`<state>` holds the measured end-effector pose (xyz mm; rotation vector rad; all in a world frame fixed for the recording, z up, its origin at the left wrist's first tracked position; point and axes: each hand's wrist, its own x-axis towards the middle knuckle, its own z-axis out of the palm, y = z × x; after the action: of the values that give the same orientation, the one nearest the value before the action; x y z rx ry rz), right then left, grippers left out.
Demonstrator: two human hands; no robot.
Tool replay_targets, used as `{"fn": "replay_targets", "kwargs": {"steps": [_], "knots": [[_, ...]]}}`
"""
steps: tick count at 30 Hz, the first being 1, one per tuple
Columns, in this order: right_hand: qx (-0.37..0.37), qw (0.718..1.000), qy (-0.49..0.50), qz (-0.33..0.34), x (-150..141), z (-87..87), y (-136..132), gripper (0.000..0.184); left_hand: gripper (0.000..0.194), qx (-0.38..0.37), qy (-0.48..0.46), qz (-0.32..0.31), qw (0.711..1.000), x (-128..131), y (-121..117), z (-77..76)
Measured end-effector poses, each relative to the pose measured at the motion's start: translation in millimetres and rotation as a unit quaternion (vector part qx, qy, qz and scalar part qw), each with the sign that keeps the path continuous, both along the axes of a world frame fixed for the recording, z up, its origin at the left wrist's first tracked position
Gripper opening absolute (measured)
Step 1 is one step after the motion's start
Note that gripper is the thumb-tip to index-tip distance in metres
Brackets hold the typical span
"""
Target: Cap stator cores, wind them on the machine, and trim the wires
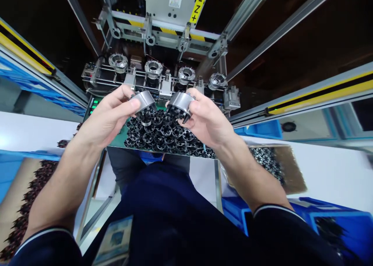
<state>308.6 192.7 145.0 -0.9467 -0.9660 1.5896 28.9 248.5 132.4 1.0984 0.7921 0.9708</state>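
Left hand [109, 116] pinches a silver slotted metal ring [145, 102]; right hand [206, 122] pinches a second silver ring [180, 102], above a dark heap of rings [163, 135] at twelve o'clock.

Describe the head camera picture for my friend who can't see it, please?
Two hands hold up round metal parts with black prongs: the left hand holds one round metal part, and the right hand holds another round metal part. Below them lies a heap of similar parts, and behind them stands a machine with four round metal holders.
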Motion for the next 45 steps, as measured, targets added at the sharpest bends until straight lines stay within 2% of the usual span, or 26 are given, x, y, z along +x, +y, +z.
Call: {"fn": "replay_targets", "kwargs": {"steps": [4, 6, 9, 14, 19, 23, 26, 31, 38, 40, 42, 44, 45], "knots": [[-0.007, 1.000, 0.018, 0.004, -3.1, 8.3, -16.7, 0.068, 0.065, -0.023, -0.032, -0.029, 0.999, 9.9, -17.6, 9.6], [-0.005, 1.000, 0.022, 0.008, -3.3, 12.4, -22.1, 0.077, 0.072, -0.038, -0.038, -0.056, 0.997, 15.5, -24.7, 14.2], [-0.007, 1.000, 0.012, 0.009, -0.5, 17.2, -28.4, 0.082, 0.073, -0.051, -0.032, -0.083, 0.995, 21.7, -31.0, 17.9], [-0.016, 1.000, 0.006, 0.006, 4.9, 20.1, -35.7, 0.079, 0.061, -0.060, -0.049, -0.102, 0.992, 25.9, -32.8, 15.2], [-0.009, 1.000, 0.004, 0.011, 4.4, 16.0, -34.5, 0.071, 0.041, -0.083, -0.033, -0.077, 0.993, 26.6, -30.0, 16.5], [-0.013, 1.000, -0.013, 0.017, 3.4, 6.7, -28.2, 0.068, 0.046, -0.113, -0.043, -0.081, 0.989, 21.8, -21.2, 17.9], [-0.020, 0.999, -0.028, 0.014, 1.9, -2.1, -19.9, 0.066, 0.052, -0.135, -0.031, -0.076, 0.988, 16.7, -11.3, 11.9], [-0.045, 0.997, -0.066, -0.017, -2.0, -16.0, 2.8, 0.067, 0.042, -0.148, -0.003, -0.017, 0.989, 10.5, 10.2, -6.3], [-0.051, 0.996, -0.073, -0.031, -1.3, -26.9, 40.5, 0.054, 0.040, -0.162, 0.015, -0.002, 0.987, 10.8, 50.3, -24.7], [-0.033, 0.993, -0.107, -0.038, 7.0, -31.6, 57.0, 0.054, 0.048, -0.112, 0.047, 0.018, 0.992, 7.8, 67.4, -29.4], [0.001, 0.985, -0.163, -0.050, 20.0, -41.4, 80.9, 0.061, 0.059, -0.012, 0.135, 0.044, 0.990, 1.4, 91.3, -34.0], [0.043, 0.971, -0.229, -0.057, 35.0, -57.6, 111.7, 0.075, 0.066, 0.072, 0.246, 0.062, 0.965, -6.4, 121.4, -39.8], [0.059, 0.962, -0.261, -0.055, 42.0, -67.9, 128.4, 0.084, 0.065, 0.079, 0.285, 0.070, 0.953, -9.7, 137.3, -43.4]]}}
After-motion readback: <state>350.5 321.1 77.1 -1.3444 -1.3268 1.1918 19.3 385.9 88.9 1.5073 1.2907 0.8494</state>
